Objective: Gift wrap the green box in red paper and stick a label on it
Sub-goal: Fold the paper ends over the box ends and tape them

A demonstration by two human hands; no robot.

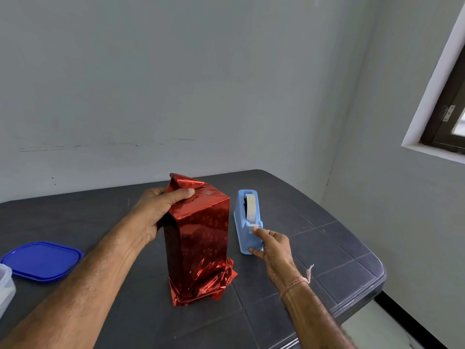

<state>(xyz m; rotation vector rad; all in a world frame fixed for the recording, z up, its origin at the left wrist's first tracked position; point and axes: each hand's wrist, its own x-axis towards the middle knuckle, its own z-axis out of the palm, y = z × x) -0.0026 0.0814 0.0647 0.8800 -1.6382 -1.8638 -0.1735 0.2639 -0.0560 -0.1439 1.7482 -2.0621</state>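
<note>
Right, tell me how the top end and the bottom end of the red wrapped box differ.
Top end: the red paper is folded over, a strip of clear tape shows on it, and the left hand pins it with the thumb. Bottom end: the paper flares out loose and crumpled on the table, with no tape visible and no hand on it. Both are the same shiny red foil; no green shows at either end.

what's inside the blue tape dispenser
A roll of pale tape sits upright in the blue dispenser, its free end at the cutter, where the right hand touches it. The roll's lower half and hub are hidden by the dispenser walls.
</note>
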